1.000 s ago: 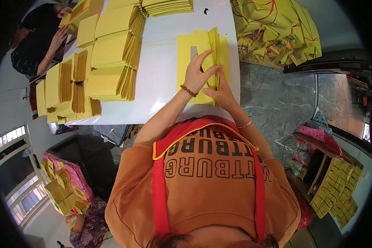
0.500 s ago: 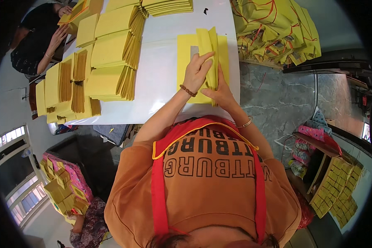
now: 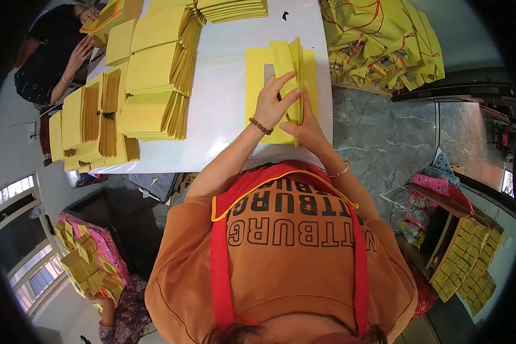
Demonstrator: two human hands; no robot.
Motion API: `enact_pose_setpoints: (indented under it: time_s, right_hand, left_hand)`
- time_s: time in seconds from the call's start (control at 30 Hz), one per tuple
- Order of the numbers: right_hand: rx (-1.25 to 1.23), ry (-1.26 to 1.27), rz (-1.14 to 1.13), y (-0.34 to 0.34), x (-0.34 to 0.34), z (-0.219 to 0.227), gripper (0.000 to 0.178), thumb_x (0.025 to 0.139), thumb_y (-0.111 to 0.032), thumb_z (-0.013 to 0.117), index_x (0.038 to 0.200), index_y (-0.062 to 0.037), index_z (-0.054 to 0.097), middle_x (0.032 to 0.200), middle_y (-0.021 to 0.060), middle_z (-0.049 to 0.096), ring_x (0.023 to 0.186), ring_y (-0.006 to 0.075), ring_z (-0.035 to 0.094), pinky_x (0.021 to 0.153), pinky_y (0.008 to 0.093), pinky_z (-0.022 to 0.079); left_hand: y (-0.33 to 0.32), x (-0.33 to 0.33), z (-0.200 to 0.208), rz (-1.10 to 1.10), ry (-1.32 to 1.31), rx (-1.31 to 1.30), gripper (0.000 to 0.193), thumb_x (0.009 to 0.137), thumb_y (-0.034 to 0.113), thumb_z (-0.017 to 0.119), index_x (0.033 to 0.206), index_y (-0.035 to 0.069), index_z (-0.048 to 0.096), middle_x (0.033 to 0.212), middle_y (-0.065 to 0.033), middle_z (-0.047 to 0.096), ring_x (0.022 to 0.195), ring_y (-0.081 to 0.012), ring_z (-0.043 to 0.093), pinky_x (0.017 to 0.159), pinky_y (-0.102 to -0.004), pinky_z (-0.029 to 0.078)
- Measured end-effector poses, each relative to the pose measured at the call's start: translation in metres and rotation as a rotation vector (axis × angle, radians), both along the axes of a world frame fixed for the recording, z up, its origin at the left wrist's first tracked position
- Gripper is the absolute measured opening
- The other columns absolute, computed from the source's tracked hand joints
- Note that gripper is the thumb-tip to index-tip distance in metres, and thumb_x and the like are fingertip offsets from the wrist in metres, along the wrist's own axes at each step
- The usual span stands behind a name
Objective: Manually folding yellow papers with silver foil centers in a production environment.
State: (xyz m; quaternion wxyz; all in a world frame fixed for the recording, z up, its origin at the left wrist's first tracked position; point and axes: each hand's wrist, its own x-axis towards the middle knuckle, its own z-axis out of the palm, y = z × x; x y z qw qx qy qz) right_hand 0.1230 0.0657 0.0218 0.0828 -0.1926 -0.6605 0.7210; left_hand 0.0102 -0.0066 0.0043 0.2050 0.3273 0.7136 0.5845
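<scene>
left hand, right hand at yellow paper

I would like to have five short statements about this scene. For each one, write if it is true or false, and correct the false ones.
1. The left hand and the right hand both touch the folded yellow paper. True.
2. A beaded bracelet is on the right wrist. False: the beaded bracelet is on the left wrist.
3. The table has a white top. True.
4. The paper piles on the table are right of the hands. False: the paper piles are left of them.
5. The person's apron has red straps. True.
</scene>
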Motion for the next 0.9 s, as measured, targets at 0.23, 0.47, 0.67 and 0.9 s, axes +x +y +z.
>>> enact_pose_setpoints:
  time_s: [0.23, 0.47, 0.67, 0.9]
  right_hand:
    - [-0.183, 0.056, 0.006, -0.004, -0.001, 0.011, 0.108, 0.067, -0.016, 0.074, 0.140, 0.0055, -0.003, 0.140, 0.0199, 0.024, 0.128, 0.0252, 0.032, 0.102, 0.0332, 0.033]
    - [0.042, 0.030, 0.017, -0.001, -0.001, -0.018, 0.110, 0.066, -0.022, 0.076, 0.140, 0.0075, -0.001, 0.141, 0.0218, 0.019, 0.132, 0.0276, 0.023, 0.107, 0.0348, 0.025]
    - [0.020, 0.046, 0.025, -0.001, -0.002, -0.010, 0.111, 0.065, -0.024, 0.076, 0.140, 0.0076, 0.000, 0.142, 0.0225, 0.017, 0.134, 0.0279, 0.020, 0.108, 0.0346, 0.022]
    - [0.001, 0.005, -0.001, -0.002, -0.001, 0.005, 0.111, 0.065, -0.022, 0.076, 0.140, 0.0074, 0.000, 0.142, 0.0215, 0.019, 0.131, 0.0269, 0.026, 0.106, 0.0339, 0.027]
  left_hand:
    - [0.010, 0.002, -0.014, 0.144, 0.061, 0.356, 0.039, 0.083, 0.014, 0.058, 0.120, 0.005, 0.054, 0.083, -0.0074, 0.048, 0.071, -0.0159, 0.047, 0.063, -0.0302, 0.040]
    - [0.004, 0.004, 0.003, 0.051, 0.044, 0.033, 0.039, 0.079, 0.024, 0.066, 0.114, 0.010, 0.061, 0.079, -0.0068, 0.046, 0.065, -0.0170, 0.046, 0.055, -0.0290, 0.037]
    - [0.002, 0.003, -0.001, 0.044, 0.024, 0.090, 0.045, 0.075, 0.028, 0.071, 0.115, 0.010, 0.060, 0.077, -0.0054, 0.044, 0.061, -0.0150, 0.043, 0.052, -0.0276, 0.036]
    - [0.002, 0.001, -0.008, 0.028, -0.029, 0.067, 0.042, 0.079, 0.025, 0.067, 0.116, 0.008, 0.058, 0.076, -0.0051, 0.043, 0.061, -0.0140, 0.042, 0.053, -0.0269, 0.035]
